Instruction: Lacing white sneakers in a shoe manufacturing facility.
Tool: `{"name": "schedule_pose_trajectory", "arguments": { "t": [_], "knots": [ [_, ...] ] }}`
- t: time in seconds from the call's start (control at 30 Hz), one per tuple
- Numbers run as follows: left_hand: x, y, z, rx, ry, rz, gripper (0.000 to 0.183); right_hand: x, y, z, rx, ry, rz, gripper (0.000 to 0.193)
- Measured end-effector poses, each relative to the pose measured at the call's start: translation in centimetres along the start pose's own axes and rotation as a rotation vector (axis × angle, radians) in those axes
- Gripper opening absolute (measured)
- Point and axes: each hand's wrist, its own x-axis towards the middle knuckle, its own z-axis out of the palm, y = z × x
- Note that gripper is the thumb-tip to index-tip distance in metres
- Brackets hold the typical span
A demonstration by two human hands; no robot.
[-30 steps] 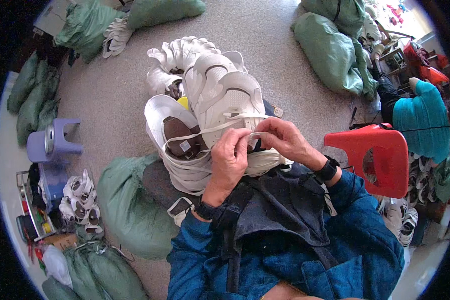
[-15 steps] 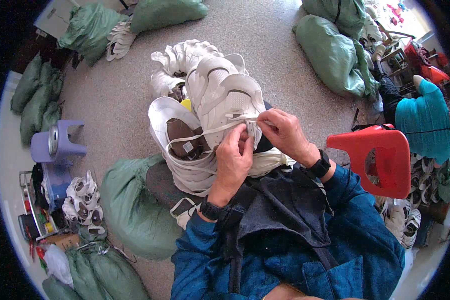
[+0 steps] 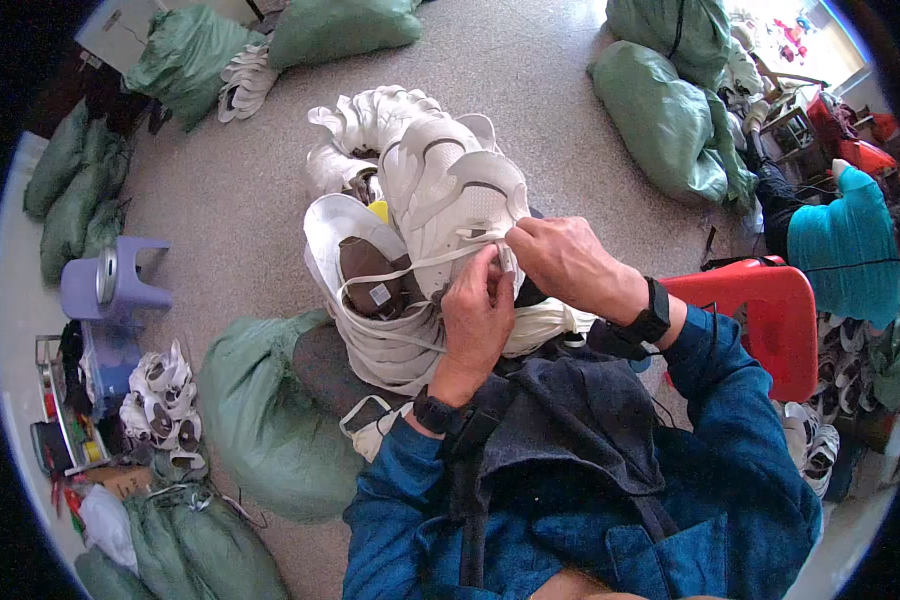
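Note:
White shoe uppers [image 3: 467, 195] lie stacked one over another in front of me, the nearest with its eyelet edge toward my hands. My left hand [image 3: 478, 318] pinches this upper's edge between thumb and fingers. Just right of it, my right hand [image 3: 575, 268] is closed, its fingertips pressed together at the eyelets on a white shoelace [image 3: 430, 262], mostly hidden there. The lace runs left across a second stack, whose top upper [image 3: 327, 228] has a brown lining [image 3: 365, 268] with a small white label. A bundle of cream laces [image 3: 547, 328] sits below my hands.
A red plastic stool [image 3: 770, 310] stands at my right, a purple stool [image 3: 120, 280] at far left. Green sacks [image 3: 270, 420] lie at my left and farther off. More uppers [image 3: 160, 400] are piled on the floor. A person in a turquoise top [image 3: 845, 245] is at right.
My right hand has turned, its wrist swinging right while the fingertips stay near the eyelets. My left hand has shifted slightly right and down in view, still pinching the upper.

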Motion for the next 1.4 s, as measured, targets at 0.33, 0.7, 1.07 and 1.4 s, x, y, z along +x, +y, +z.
{"name": "schedule_pose_trajectory", "arguments": {
  "t": [0.33,0.7,1.07,1.4],
  "knots": [
    [-0.2,-0.3,0.1,0.078,0.048,0.184,0.029,1.7,-0.2,0.1,-0.255,-0.193,-0.215,0.013],
    [0.6,-0.4,-1.2,-0.27,-0.095,-0.15,0.023,-1.6,0.7,3.0,0.217,0.076,0.117,0.028],
    [0.8,-0.8,-1.0,0.02,0.018,0.121,0.012,-1.4,-0.7,2.9,0.23,0.043,0.135,0.024],
    [-4.8,-3.6,-20.7,-0.714,-0.178,-0.433,0.008,-1.1,-0.1,2.8,0.355,0.186,0.194,0.026]
  ]
}}
